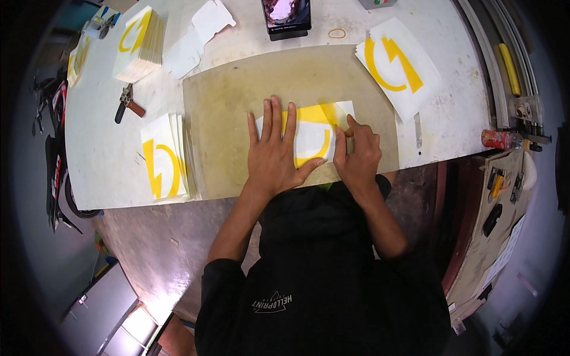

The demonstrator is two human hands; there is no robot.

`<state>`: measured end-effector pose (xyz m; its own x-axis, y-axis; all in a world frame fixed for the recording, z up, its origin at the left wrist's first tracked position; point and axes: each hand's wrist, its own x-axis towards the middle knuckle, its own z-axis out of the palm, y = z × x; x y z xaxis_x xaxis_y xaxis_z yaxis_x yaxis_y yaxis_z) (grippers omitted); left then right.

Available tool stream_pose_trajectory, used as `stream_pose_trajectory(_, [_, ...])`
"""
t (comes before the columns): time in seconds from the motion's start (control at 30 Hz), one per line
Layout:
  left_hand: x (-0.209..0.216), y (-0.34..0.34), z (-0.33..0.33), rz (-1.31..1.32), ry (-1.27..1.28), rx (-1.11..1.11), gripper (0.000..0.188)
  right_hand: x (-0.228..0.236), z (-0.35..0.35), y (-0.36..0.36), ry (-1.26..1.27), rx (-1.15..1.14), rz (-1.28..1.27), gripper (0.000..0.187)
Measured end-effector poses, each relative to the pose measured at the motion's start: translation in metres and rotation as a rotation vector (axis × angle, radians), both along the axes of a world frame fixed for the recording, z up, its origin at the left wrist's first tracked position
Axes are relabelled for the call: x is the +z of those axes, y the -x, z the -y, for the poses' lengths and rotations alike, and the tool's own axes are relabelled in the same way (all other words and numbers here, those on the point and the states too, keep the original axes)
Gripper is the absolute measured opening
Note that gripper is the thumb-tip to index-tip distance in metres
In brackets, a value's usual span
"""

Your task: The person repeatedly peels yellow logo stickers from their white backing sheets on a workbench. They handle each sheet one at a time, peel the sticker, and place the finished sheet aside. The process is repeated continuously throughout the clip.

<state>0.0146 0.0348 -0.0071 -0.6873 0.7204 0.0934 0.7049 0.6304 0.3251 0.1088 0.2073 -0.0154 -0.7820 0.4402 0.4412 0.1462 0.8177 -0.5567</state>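
A white sheet with a yellow film design (310,137) lies on the tan cutting mat in front of me. My left hand (272,148) rests flat on the sheet's left part, fingers spread, thumb along its lower edge. At the sheet's right edge my right hand (358,145) is closed, thumb and forefinger pinched together. A strip of yellow film (330,113), smeared by motion, lifts off the sheet's upper right and runs toward those fingertips. The exact contact between film and fingertips is blurred.
Stacks of similar yellow-marked sheets stand at the left (163,157) and far left (140,44); more sheets (396,71) lie fanned at right. A pistol-shaped tool (129,105), a phone (286,15) on a stand, a rubber band (336,33) and white scraps (199,38) lie around the mat (219,89).
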Motion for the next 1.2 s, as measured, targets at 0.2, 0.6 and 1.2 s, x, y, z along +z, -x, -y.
stream_pose_trajectory(0.2, [0.005, 0.011, 0.028, -0.006, 0.098, -0.092, 0.110, 0.004, -0.001, 0.000, 0.045, -0.021, 0.031, 0.032])
stream_pose_trajectory(0.6, [0.015, 0.015, 0.044, 0.043, 0.072, -0.077, 0.107, 0.010, 0.053, 0.027, 0.017, 0.059, 0.076, 0.031])
stream_pose_trajectory(1.2, [0.014, 0.015, 0.045, 0.050, 0.087, -0.067, 0.111, 0.001, 0.051, 0.032, 0.016, 0.001, 0.040, 0.022])
